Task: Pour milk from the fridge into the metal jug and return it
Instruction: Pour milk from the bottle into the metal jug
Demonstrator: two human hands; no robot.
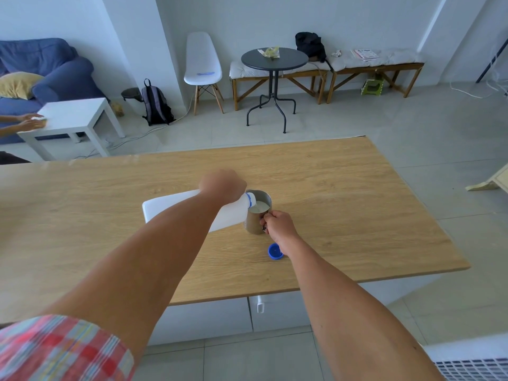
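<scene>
I am in the pouring step. My left hand [222,185] grips the bottle [176,213], tipped so its mouth is over the jug [257,215] on the table [357,202]. My right hand [279,224] holds the jug handle. Milk is already inside. Next I must raise the bottle upright and take the cap [275,251], lying just beside my right wrist. Nothing blocks it.

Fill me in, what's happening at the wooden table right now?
A person is pouring milk. The left hand grips a white milk bottle, tipped nearly flat with its neck over the metal jug. The right hand holds the jug's handle, steadying it on the wooden table. Milk already shows inside the jug. The blue cap lies on the table near the right wrist.
</scene>
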